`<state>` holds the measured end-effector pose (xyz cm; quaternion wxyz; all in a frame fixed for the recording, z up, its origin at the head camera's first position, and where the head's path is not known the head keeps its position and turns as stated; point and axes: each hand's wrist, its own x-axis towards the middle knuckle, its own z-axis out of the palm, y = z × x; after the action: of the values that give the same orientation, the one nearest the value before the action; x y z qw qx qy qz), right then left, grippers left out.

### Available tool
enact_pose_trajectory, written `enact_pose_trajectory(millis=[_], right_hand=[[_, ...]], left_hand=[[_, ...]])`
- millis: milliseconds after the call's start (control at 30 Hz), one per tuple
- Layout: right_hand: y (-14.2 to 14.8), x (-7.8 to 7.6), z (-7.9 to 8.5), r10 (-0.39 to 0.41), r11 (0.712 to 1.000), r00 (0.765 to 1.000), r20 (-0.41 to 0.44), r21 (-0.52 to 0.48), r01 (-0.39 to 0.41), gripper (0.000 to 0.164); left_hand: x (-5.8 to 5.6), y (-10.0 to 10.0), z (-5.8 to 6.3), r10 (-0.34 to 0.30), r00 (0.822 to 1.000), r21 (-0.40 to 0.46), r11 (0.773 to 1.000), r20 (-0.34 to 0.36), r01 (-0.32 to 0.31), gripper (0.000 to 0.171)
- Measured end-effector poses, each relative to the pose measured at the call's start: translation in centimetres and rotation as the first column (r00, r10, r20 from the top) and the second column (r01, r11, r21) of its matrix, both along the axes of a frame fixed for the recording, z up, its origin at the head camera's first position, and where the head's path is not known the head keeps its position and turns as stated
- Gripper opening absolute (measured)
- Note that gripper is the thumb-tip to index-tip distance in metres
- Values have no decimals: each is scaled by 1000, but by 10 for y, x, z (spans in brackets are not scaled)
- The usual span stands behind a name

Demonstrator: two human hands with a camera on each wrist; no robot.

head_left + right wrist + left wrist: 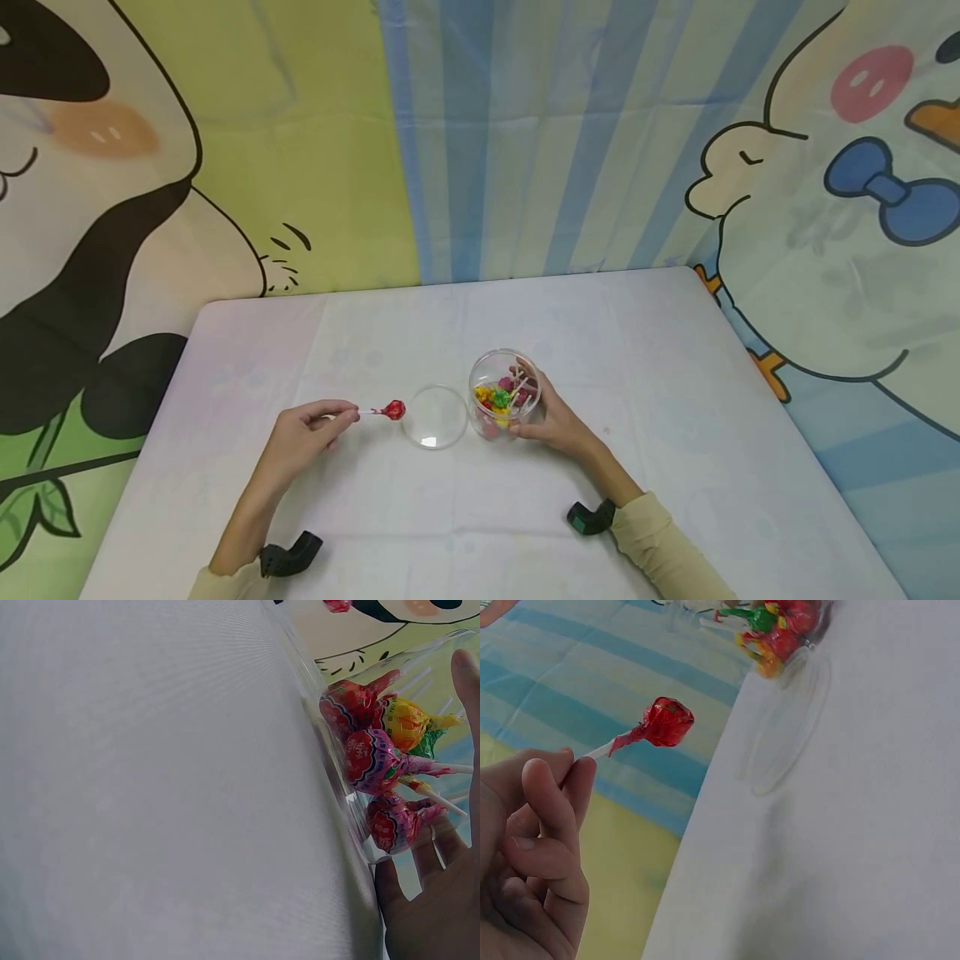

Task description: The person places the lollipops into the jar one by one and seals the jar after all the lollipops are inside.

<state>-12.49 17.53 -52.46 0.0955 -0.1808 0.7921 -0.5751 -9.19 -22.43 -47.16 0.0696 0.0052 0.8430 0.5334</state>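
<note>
My left hand (306, 433) pinches the white stick of a lollipop (394, 409) between thumb and fingers. The red-wrapped head of this lollipop (667, 722) points right, away from the fingertips in the left wrist view. A clear round jar (491, 364) stands on the table with my right hand (561, 421) curled round its right side. Through the jar wall show several wrapped lollipops, including a yellow lollipop (405, 724) and a pink-and-purple lollipop (371, 761). Left of the jar lies a clear round lid (435, 417), near the held lollipop's head.
A white cloth covers the table (465, 517), whose far edge meets a curtain (525, 167) with cartoon figures and stripes. Each wrist carries a black camera mount; the left camera mount (291, 556) is near the front of the table.
</note>
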Motion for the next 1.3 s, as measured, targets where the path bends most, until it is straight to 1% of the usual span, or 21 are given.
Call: enact_pose_trajectory(millis=[100, 200, 267, 367, 433, 500, 533, 667, 767, 867, 1033, 1133, 1233, 1300], right_hand=[[0, 0, 0, -5, 1000, 1000, 8, 8, 5, 103], [0, 0, 1, -6, 1000, 1000, 14, 12, 6, 104], [-1, 1, 3, -5, 1000, 1000, 21, 13, 5, 105], [-3, 4, 17, 0, 1000, 1000, 29, 13, 0, 103], [-5, 7, 26, 4, 1000, 999, 36, 9, -5, 101], [-6, 10, 32, 11, 1000, 1000, 26, 4, -12, 101], [-6, 9, 32, 13, 1000, 999, 31, -4, -13, 101], [-5, 5, 15, 9, 1000, 1000, 20, -1, -9, 103], [-3, 1, 3, 4, 1000, 1000, 14, 3, -4, 103], [-1, 0, 1, 4, 1000, 1000, 3, -3, -4, 103], [1, -1, 1, 1, 1000, 1000, 4, -1, -1, 104], [1, -1, 2, 7, 1000, 1000, 8, -6, -7, 106], [1, -1, 2, 12, 1000, 1000, 9, -7, -12, 106], [1, 0, 2, 13, 1000, 1000, 6, -7, -13, 105]], left_hand=[[0, 10, 9, -25, 998, 95, 995, -60, 31, 29], [0, 24, 19, -53, 991, 159, 985, -123, 72, 23], [-2, 35, 25, -67, 983, 177, 979, -169, 98, 19], [-7, 53, 33, -104, 963, 177, 973, -247, 150, 13], [-12, 65, 39, -137, 948, 160, 969, -287, 188, 11], [-17, 77, 44, -181, 930, 144, 961, -321, 237, 10], [-20, 83, 47, -202, 921, 138, 956, -333, 259, 10], [-28, 104, 58, -265, 892, 106, 940, -367, 323, 10], [-32, 115, 64, -275, 881, 91, 938, -385, 333, 11], [-40, 125, 65, -284, 869, 60, 940, -405, 335, 13], [-54, 141, 64, -331, 838, -42, 936, -433, 349, 15], [-59, 151, 63, -362, 812, -122, 930, -458, 346, 13], [-63, 160, 61, -396, 776, -212, 918, -492, 334, 13], [-64, 165, 60, -415, 758, -261, 909, -503, 325, 12]])
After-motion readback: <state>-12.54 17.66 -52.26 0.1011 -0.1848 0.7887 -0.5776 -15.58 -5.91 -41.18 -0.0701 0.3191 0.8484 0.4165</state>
